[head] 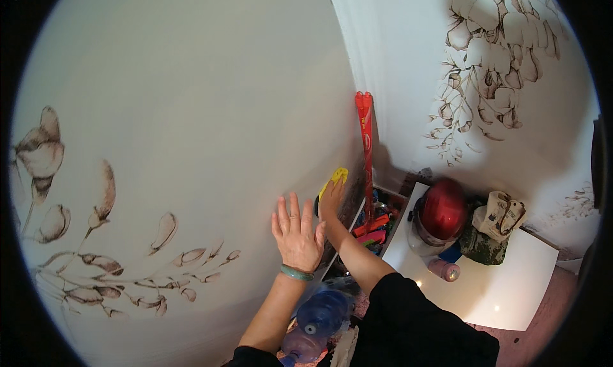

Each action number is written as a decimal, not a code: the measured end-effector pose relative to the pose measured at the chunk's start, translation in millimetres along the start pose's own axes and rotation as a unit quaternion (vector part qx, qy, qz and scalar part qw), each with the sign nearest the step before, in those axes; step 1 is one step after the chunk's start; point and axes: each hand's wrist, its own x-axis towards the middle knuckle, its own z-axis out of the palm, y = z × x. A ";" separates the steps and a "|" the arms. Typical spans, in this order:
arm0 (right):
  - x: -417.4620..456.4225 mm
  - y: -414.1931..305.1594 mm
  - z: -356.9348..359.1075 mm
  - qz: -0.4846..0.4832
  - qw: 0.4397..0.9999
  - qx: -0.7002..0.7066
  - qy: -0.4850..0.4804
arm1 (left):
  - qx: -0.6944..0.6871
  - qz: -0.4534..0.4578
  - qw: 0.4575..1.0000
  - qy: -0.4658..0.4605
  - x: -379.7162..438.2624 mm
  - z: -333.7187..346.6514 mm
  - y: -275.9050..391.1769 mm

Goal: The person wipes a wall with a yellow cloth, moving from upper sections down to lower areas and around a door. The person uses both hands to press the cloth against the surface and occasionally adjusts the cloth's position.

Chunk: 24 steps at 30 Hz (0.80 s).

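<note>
My left hand (298, 230) lies flat against the pale wall (215, 127), fingers spread, with a green bangle (297, 272) on its wrist. To its right and farther along the same wall, my right hand (332, 197) presses a yellow cloth (340, 174) on the wall near the corner. A dark edge shows beneath the cloth; what it belongs to cannot be told. Brown flower drawings (100, 266) cover the wall's lower left. Just right of my right hand, long red poles or wrapped sticks (367, 147) stand upright in the corner.
A white tabletop (507, 290) at right bears a red helmet (445, 209), a printed cloth bag (498, 216), a camouflage cloth item (483, 246) and a pink bottle (445, 270). An open box of mixed items (378, 223) sits in the corner. Large blue water bottles (323, 312) stand below my arms.
</note>
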 end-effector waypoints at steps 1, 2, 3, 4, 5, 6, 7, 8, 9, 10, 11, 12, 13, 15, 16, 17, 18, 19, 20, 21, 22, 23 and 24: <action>-9.4 -7.5 1.1 -0.042 0.999 0.012 0.009 | 0.000 -0.007 1.000 0.000 -5.4 -6.4 -0.9; -17.8 -16.2 2.2 -0.084 0.996 0.025 0.018 | 0.004 -0.009 1.000 0.006 -11.1 -12.9 -2.6; -29.5 -32.4 0.0 -0.127 0.991 0.039 0.023 | 0.011 -0.015 1.000 0.014 -17.8 -21.8 -4.8; -42.6 -53.0 -5.5 -0.181 0.982 0.047 0.029 | 0.016 -0.023 0.999 0.023 -26.5 -30.8 -8.0; -59.1 -79.8 -12.0 -0.234 0.970 0.058 0.031 | 0.017 -0.033 0.999 0.031 -35.4 -42.4 -11.3; -75.9 -106.3 -19.6 -0.286 0.955 0.070 0.033 | 0.017 -0.043 0.998 0.040 -43.7 -54.4 -13.5; -94.5 -133.1 -25.6 -0.335 0.939 0.079 0.019 | 0.020 -0.057 0.997 0.049 -54.1 -69.4 -15.3; -109.2 -158.4 -32.3 -0.385 0.919 0.089 0.009 | 0.020 -0.068 0.996 0.063 -64.1 -81.4 -17.2; -126.6 -178.0 -40.3 -0.432 0.896 0.100 0.002 | 0.020 -0.078 0.994 0.077 -73.2 -94.1 -19.4; -150.1 -194.3 -49.3 -0.479 0.874 0.087 -0.004 | 0.017 -0.086 0.992 0.095 -83.0 -106.7 -22.2; -177.4 -208.2 -55.5 -0.523 0.849 0.074 -0.011 | 0.011 -0.104 0.987 0.122 -94.0 -119.3 -24.9; -202.8 -217.8 -57.7 -0.567 0.821 0.062 -0.014 | 0.004 -0.120 0.981 0.150 -104.6 -132.8 -27.5; -225.1 -214.8 -56.0 -0.626 0.777 0.058 -0.011 | -0.005 -0.133 0.975 0.179 -113.8 -144.0 -30.2; -277.6 -204.7 -54.3 -0.734 0.671 0.099 -0.016 | 0.017 -0.152 0.958 0.242 -139.0 -162.2 -42.1; -298.8 -193.7 -53.3 -0.764 0.635 0.107 -0.029 | 0.022 -0.161 0.950 0.267 -148.8 -170.1 -47.6; -312.3 -187.4 -51.9 -0.792 0.598 0.113 -0.040 | 0.027 -0.168 0.941 0.292 -157.0 -179.1 -52.8; -317.6 -189.0 -53.7 -0.794 0.597 0.101 -0.052 | 0.037 -0.189 0.938 0.289 -168.5 -188.9 -59.3; -317.4 -193.1 -59.1 -0.796 0.595 0.091 -0.063 | 0.044 -0.200 0.930 0.306 -178.9 -197.3 -67.6; -315.7 -199.9 -63.2 -0.798 0.593 0.080 -0.074 | 0.051 -0.209 0.922 0.323 -187.3 -205.1 -76.2; -305.2 -211.7 -63.4 -0.773 0.628 0.085 -0.042 | 0.049 -0.212 0.916 0.338 -191.1 -209.9 -81.6; -296.4 -228.0 -60.7 -0.745 0.661 0.094 -0.014 | 0.049 -0.226 0.913 0.337 -196.5 -216.7 -86.9; -292.3 -246.3 -55.8 -0.691 0.717 0.090 0.008 | 0.060 -0.240 0.908 0.338 -204.2 -222.9 -91.7; -285.5 -267.8 -56.1 -0.634 0.768 0.080 0.037 | 0.063 -0.248 0.905 0.339 -210.6 -229.0 -94.2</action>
